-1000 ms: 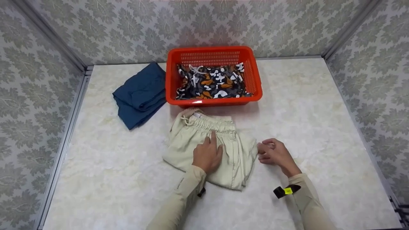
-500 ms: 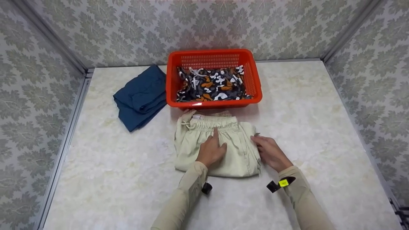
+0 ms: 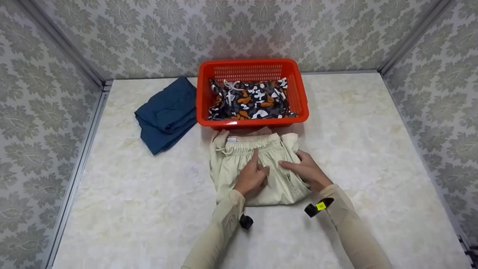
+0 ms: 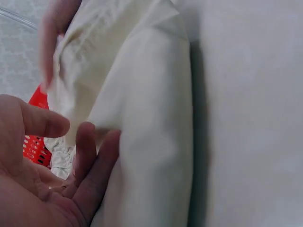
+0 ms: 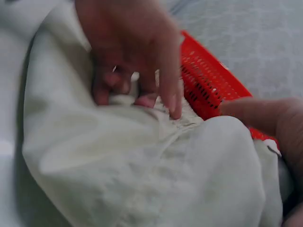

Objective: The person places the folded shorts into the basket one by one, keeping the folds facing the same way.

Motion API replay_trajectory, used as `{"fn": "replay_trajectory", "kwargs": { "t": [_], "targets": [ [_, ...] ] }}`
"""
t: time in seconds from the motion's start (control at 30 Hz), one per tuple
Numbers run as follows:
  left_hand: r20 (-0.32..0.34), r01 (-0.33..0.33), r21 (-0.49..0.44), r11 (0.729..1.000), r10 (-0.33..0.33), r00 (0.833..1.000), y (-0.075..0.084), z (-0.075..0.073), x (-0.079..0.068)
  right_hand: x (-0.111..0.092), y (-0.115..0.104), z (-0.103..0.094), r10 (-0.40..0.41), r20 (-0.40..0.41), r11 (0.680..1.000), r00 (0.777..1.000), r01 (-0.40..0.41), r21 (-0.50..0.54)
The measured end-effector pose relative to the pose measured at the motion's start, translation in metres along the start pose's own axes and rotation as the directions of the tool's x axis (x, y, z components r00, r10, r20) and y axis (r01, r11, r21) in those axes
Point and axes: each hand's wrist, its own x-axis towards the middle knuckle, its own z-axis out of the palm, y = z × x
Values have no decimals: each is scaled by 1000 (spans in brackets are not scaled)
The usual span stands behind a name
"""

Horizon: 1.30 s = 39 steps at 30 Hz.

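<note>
Pale green drawstring shorts [image 3: 227, 172] lie folded on the table in front of the basket, waistband to the back and cord at its left end. My left hand [image 3: 251, 177] rests on their middle, index finger pointing straight toward the waistband. In the left wrist view its other fingers bend loosely against the fabric. My right hand [image 3: 309, 172] holds the right side edge, thumb on top and the other fingers beneath the cloth, mostly hidden. The right wrist view has this right hand [image 5: 284, 118] at its right edge, beside a raised fold of the shorts [image 5: 142, 165].
A red plastic basket [image 3: 253, 122] stands behind the shorts, with a camouflage-patterned drawstring garment [image 3: 257, 102] inside. Left of it lies a folded dark blue garment [image 3: 168, 108], against the basket's side. Patterned walls [image 3: 246, 33] enclose the table [image 3: 142, 201].
The shorts have straightened, and their right side has drawn inward. My right hand has moved left from beside them to take hold of that edge. My left hand has shifted slightly right.
</note>
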Motion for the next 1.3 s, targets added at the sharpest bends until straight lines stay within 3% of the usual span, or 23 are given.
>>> {"fn": "replay_trajectory", "kwargs": {
  "t": [0.1, 0.17, 0.23, 0.3, 0.37, 0.47, 0.53, 0.6, 0.73, 0.83, 0.97, 1.03, 1.13, 1.3],
  "targets": [
    [-18, -23, -80, 997, 22, 1000, 6, -4, -6, 7, 3, -4, -64, -50, 988, 997, 56, -143],
    [-75, -91, -58, 994, 87, 993, 8, -12, -13, 11, 7, -9, -81, -60, 983, 995, 69, -168],
    [-174, -174, 46, 984, 179, 968, 8, -26, -19, 13, 12, -13, -79, -63, 984, 995, 68, -166],
    [-294, -185, 181, 966, 233, 927, 3, -43, -24, 15, 15, -16, -78, -47, 988, 996, 71, -134],
    [-391, -104, 293, 951, 218, 894, -3, -62, -27, 14, 18, -19, -87, -36, 991, 996, 82, -109],
    [-463, 87, 289, 953, 60, 884, -16, -86, -34, 13, 22, -24, -86, -17, 990, 996, 84, -112],
    [-456, 166, 230, 959, -45, 889, -25, -97, -37, 12, 23, -26, -62, -18, 991, 998, 59, -116],
    [-417, 195, 134, 972, -124, 900, -31, -103, -39, 10, 24, -29, -20, -15, 996, 1000, 19, -87],
    [-325, 213, -57, 975, -220, 920, -33, -106, -33, 8, 21, -31, 79, 15, 989, 997, -80, 120],
    [-262, 251, -198, 947, -298, 918, -30, -107, -23, 7, 17, -30, 123, 61, 959, 991, -135, 250],
    [-166, 304, -314, 899, -367, 915, -28, -106, -12, 3, 14, -27, 155, 84, 944, 984, -173, 281],
    [-125, 314, -326, 892, -370, 921, -28, -104, -9, 2, 13, -26, 153, 90, 944, 984, -173, 282],
    [-87, 275, -326, 905, -318, 944, -29, -100, -7, 1, 12, -24, 117, 83, 956, 990, -135, 259],
    [-99, 136, -325, 936, -177, 979, -40, -94, -10, 0, 12, -19, 36, 48, 984, 998, -44, 174]
  ]
}}
